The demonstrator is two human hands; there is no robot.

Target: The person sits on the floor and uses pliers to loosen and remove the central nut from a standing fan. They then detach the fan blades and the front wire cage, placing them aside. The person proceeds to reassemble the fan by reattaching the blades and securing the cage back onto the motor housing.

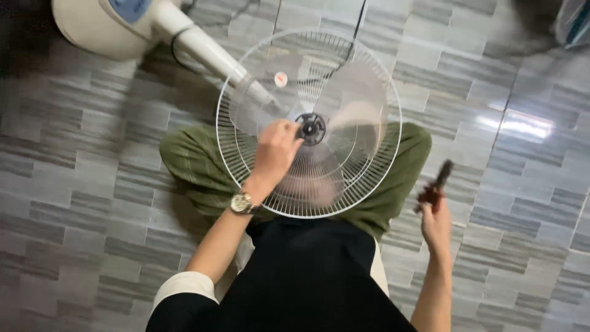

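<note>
Floor (74,184): grey striped tiles, glossy, with a bright glare patch to your right. You sit on it with legs crossed in green trousers (190,163).

Fan stand (153,27): cream base and tilted pole, lying across the upper left, a dark cord (359,24) trailing off the top edge.

Rear guard (246,184): round white wire grille, resting over your lap, facing up at you. The front grille is not in view.

Fan blades (344,92): translucent, seated inside the guard and blurred, with a small red sticker on one blade.

Hub (312,128): black, at the centre of the blades. It sits in place; whether it is tight, I cannot tell.

Left hand (276,150): wristwatch on, fingers curled at the hub's left edge, touching or nearly so. Blur hides whether the grip is closed on anything.

Right hand (435,224): held out to the right, well apart from the guard, its grip closed around a dark tool (435,184), blurred, kind unclear.

Status, as judged: blades mounted on the guard; front cover not fitted.
</note>
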